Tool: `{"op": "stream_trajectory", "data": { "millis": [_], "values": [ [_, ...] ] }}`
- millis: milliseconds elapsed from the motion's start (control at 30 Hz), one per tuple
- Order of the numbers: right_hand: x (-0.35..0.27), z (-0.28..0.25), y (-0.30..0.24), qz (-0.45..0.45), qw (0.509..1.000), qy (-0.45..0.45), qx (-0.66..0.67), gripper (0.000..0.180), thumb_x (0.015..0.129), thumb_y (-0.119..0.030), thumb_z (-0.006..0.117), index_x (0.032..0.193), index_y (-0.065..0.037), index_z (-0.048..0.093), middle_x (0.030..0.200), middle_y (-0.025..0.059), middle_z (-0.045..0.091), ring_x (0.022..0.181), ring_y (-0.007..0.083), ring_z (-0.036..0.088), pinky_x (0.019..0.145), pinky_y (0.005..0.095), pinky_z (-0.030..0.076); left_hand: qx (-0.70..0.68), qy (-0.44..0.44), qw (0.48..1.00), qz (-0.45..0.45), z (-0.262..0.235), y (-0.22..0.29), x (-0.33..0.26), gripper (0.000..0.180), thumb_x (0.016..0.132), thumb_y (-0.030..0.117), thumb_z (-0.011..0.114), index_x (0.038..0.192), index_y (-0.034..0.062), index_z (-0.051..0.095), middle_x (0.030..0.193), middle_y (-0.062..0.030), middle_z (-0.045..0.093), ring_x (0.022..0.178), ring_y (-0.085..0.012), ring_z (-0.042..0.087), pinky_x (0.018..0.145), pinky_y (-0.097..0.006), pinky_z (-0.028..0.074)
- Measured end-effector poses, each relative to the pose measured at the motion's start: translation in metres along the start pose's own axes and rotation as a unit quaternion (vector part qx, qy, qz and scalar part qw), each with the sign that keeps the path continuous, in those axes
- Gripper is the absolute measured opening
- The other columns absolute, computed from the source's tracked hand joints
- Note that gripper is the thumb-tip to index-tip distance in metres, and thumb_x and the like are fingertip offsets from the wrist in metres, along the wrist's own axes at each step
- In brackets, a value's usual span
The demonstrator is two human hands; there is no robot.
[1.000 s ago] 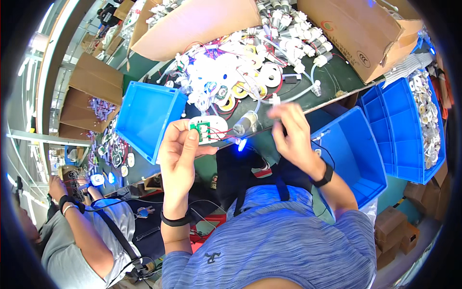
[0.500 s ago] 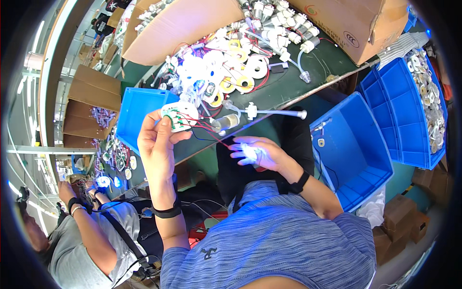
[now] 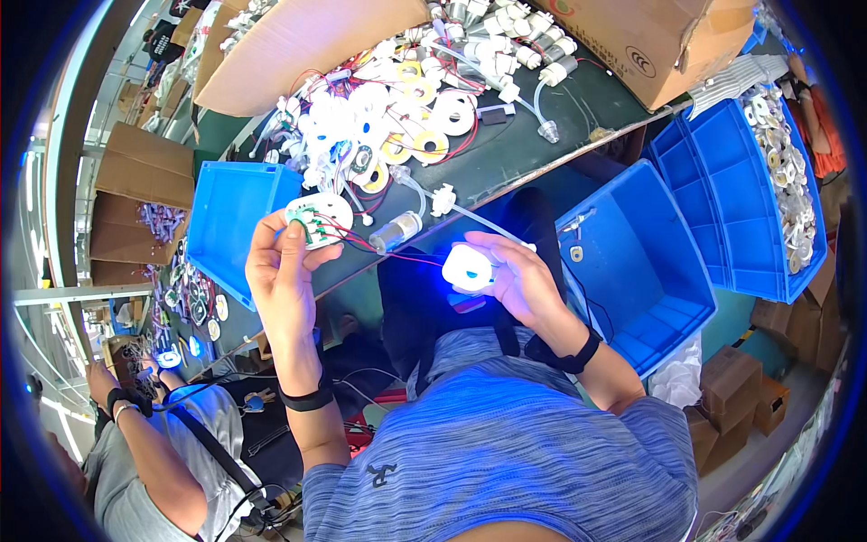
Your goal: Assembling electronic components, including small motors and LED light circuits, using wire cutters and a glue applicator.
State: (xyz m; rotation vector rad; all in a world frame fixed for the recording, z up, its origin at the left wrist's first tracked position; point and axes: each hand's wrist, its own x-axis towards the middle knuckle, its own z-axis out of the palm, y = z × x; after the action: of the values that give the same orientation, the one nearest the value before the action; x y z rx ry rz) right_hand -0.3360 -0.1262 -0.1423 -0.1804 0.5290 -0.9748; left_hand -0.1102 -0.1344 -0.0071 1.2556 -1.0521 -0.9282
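My left hand point(image 3: 282, 271) pinches a round white circuit board point(image 3: 330, 215) with green parts between thumb and fingers. Red wires and a dark one run from the board toward a brightly glowing white light disc point(image 3: 468, 268). My right hand point(image 3: 528, 285) holds this disc along its side, over my lap; blue-white glare hides its detail. Between the hands, a small cylindrical pump motor point(image 3: 396, 233) lies at the table edge. A clear tube point(image 3: 488, 219) with a white connector point(image 3: 442, 200) extends from beside it toward my right hand.
White rings, discs and wires point(image 3: 361, 126) are heaped on the green table point(image 3: 515, 154), with pump motors point(image 3: 542, 45) behind. Cardboard boxes point(image 3: 307, 54) stand at the back. Blue bins are at left point(image 3: 239, 217) and right point(image 3: 646, 262). A co-worker point(image 3: 163, 452) sits at left.
My right hand has turned, bringing the glowing disc out of the palm to face upward at the fingers. My left hand still holds the circuit board. The whole view has shifted slightly.
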Motion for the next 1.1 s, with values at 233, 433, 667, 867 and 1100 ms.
{"op": "stream_trajectory", "data": {
  "millis": [233,433,667,867,1100],
  "values": [
    [-0.002,-0.003,0.003,0.006,0.999,0.006,-0.046,0.031,0.091,-0.011,0.040,0.118,0.002,0.049,0.115,0.0152,0.053,0.103,0.0274,0.055,0.083,0.0423,0.049,0.011,-0.020,1.000,-0.003,0.002,0.005,-0.006,0.016,0.088,0.007,0.051,0.101,-0.0030,0.050,0.093,-0.0143,0.061,0.079,-0.0193,0.064,0.065,-0.029,0.057],
    [-0.011,0.018,-0.022,-0.243,0.655,-0.062,-0.713,0.029,0.080,-0.009,0.055,0.108,-0.001,0.056,0.100,0.0178,0.060,0.089,0.0282,0.061,0.078,0.0356,0.048,0.002,-0.057,0.997,-0.047,0.009,0.009,-0.014,0.024,0.088,0.005,0.051,0.108,-0.0069,0.051,0.095,-0.0166,0.062,0.081,-0.0210,0.064,0.068,-0.029,0.056],
    [0.059,0.061,-0.041,-0.397,0.417,-0.053,-0.816,0.048,0.065,-0.012,0.069,0.108,-0.003,0.051,0.092,0.0147,0.052,0.090,0.0287,0.051,0.068,0.0384,0.044,-0.018,-0.086,0.996,-0.027,0.026,0.022,-0.007,0.022,0.088,0.004,0.051,0.107,-0.0054,0.053,0.095,-0.0145,0.063,0.081,-0.0188,0.064,0.070,-0.028,0.055],
    [0.086,0.076,-0.027,-0.367,0.431,-0.115,-0.816,0.040,0.067,-0.008,0.062,0.106,-0.011,0.058,0.070,0.0122,0.061,0.068,0.0297,0.060,0.058,0.0423,0.046,-0.022,-0.091,0.996,0.012,0.021,0.040,-0.007,0.022,0.089,0.004,0.050,0.108,-0.0062,0.052,0.096,-0.0136,0.062,0.082,-0.0179,0.063,0.071,-0.029,0.055],
    [0.059,0.099,-0.052,-0.326,0.546,-0.129,-0.761,0.030,0.072,-0.002,0.051,0.100,-0.009,0.061,0.087,0.0139,0.064,0.084,0.0322,0.060,0.069,0.0408,0.046,-0.034,-0.059,0.996,0.055,0.003,0.066,-0.015,0.024,0.088,0.005,0.051,0.108,-0.0082,0.052,0.093,-0.0171,0.063,0.080,-0.0217,0.064,0.068,-0.030,0.056]
  ]
}}
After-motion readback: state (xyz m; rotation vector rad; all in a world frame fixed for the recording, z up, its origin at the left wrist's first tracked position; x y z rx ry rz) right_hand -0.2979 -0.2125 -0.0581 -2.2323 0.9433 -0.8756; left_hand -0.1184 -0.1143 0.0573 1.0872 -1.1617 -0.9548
